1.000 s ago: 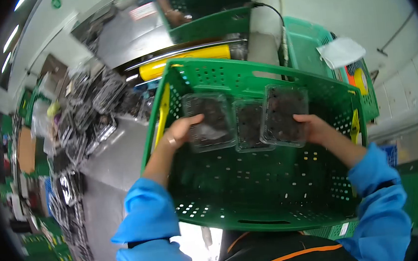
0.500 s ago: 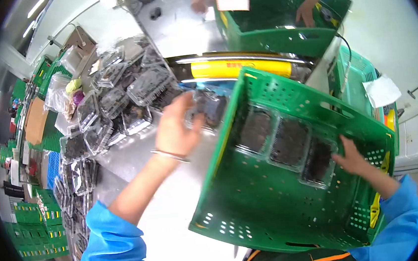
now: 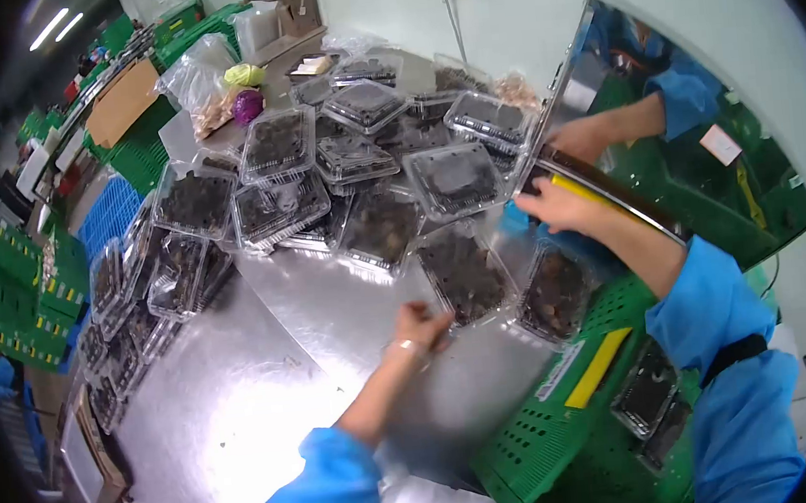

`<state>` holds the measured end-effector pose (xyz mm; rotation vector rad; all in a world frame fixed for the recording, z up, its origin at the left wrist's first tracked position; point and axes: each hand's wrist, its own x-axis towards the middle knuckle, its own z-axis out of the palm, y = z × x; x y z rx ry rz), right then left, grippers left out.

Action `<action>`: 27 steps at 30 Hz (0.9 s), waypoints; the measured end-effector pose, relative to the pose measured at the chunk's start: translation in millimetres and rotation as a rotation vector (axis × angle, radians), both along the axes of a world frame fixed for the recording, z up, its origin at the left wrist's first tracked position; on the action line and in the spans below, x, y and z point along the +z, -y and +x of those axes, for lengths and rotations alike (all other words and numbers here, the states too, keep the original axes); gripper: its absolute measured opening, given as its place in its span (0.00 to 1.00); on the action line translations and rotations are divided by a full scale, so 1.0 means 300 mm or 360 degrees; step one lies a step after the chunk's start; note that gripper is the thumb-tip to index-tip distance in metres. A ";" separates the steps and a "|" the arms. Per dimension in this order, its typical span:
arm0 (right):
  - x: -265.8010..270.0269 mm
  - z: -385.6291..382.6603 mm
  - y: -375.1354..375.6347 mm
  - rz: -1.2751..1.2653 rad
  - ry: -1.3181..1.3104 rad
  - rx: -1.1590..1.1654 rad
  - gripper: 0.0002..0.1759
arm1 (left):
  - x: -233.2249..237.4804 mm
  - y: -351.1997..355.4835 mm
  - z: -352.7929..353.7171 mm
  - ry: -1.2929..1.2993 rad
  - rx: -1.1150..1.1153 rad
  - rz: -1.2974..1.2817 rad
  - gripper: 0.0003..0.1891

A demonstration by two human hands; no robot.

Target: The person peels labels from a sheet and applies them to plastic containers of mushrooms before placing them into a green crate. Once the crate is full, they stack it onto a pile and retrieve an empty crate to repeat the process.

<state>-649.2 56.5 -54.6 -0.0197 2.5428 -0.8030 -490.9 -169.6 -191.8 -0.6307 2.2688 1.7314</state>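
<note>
My left hand (image 3: 421, 328) is low over the metal table, its fingers curled beside the lower left corner of a clear lidded container (image 3: 465, 273) with dark contents. Whether it grips anything is hidden by blur. My right hand (image 3: 557, 207) reaches over the dark and yellow bar (image 3: 600, 198), fingers apart, near a small blue item (image 3: 515, 217). A second filled container (image 3: 554, 294) lies below my right hand, beside the green crate (image 3: 526, 447). Inside the crate are dark-filled containers (image 3: 647, 391).
Many clear containers (image 3: 366, 159) are heaped across the back of the metal table (image 3: 290, 386), and more lean at its left side. A shiny panel (image 3: 680, 131) stands at the right. Behind the heap are a purple ball (image 3: 247, 106) and plastic bags.
The view has swung left, putting the crate at lower right. My right hand has left the crate's containers for the bar; my left hand is now lower, its fingers more curled.
</note>
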 end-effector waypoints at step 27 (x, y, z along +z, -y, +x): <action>-0.084 0.244 0.220 -0.0062 0.0652 0.0833 0.35 | 0.142 0.300 0.486 -0.0101 0.0998 0.0689 0.20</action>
